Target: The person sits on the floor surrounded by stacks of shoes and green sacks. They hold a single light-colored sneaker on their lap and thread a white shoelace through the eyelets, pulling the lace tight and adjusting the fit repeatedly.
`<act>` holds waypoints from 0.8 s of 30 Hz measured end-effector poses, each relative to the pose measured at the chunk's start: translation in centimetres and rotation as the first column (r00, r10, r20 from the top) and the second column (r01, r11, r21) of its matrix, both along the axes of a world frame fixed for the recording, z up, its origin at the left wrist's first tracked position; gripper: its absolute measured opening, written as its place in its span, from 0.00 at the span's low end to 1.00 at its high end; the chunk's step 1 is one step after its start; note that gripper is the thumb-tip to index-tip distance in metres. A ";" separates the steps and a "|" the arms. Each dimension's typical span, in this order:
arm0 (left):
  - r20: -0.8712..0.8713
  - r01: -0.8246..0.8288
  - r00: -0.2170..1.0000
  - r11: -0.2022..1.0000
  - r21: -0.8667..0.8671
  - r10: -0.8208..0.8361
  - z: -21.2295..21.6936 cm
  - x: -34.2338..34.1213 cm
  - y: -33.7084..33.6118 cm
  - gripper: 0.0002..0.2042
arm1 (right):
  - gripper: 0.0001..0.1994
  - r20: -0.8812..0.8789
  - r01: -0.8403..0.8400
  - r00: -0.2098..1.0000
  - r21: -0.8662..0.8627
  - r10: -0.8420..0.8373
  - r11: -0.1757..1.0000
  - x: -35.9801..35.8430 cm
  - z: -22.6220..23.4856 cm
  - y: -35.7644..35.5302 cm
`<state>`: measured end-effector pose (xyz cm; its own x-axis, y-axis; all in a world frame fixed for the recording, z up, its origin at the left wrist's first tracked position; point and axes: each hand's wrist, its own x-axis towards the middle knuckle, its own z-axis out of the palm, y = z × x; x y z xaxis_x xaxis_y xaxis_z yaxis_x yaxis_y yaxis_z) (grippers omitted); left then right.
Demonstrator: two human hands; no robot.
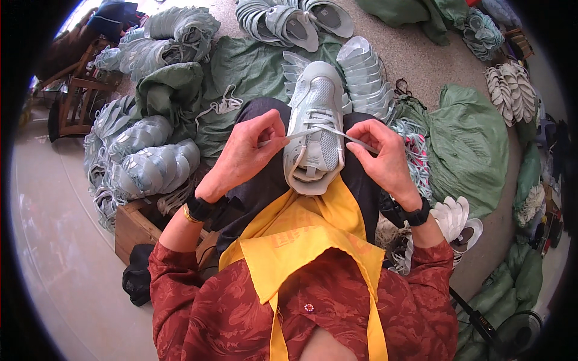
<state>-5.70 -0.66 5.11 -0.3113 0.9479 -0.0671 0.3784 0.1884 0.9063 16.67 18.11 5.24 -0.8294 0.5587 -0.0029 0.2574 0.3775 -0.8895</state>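
Observation:
A pale grey-green sneaker [317,99] rests between my knees, toe pointing away from me and its opening toward me. White laces [323,123] run through its lower eyelets and cross over the tongue. At the shoe's left side, my left hand [256,147] pinches one lace end between thumb and fingers. My right hand [382,153] pinches the other lace end on the right. Both lace ends are drawn out sideways from the shoe, roughly level with each other. The upper eyelets near the opening look unlaced.
Bundles of nested shoe uppers [158,165] lie at left, with another stack [364,75] beyond the sneaker. Green sacks [469,144] lie right and ahead. A wooden box [135,231] stands by my left arm, a wooden chair [84,90] far left. A yellow apron [301,240] covers my lap.

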 end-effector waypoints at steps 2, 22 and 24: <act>-0.067 -0.011 0.998 0.999 0.044 0.014 0.0 0.2 -0.1 0.08 | 0.08 -0.014 0.005 1.000 0.121 -0.003 0.993 0.1 0.4 -0.3; -0.145 0.017 0.989 0.991 0.131 0.002 2.3 1.3 0.1 0.08 | 0.09 -0.075 0.003 0.997 0.282 0.019 0.959 -0.3 0.7 -1.3; -0.094 -0.004 0.995 0.992 0.123 0.016 2.7 1.5 0.2 0.07 | 0.11 -0.066 -0.004 0.998 0.309 0.026 0.951 -0.8 0.1 -0.7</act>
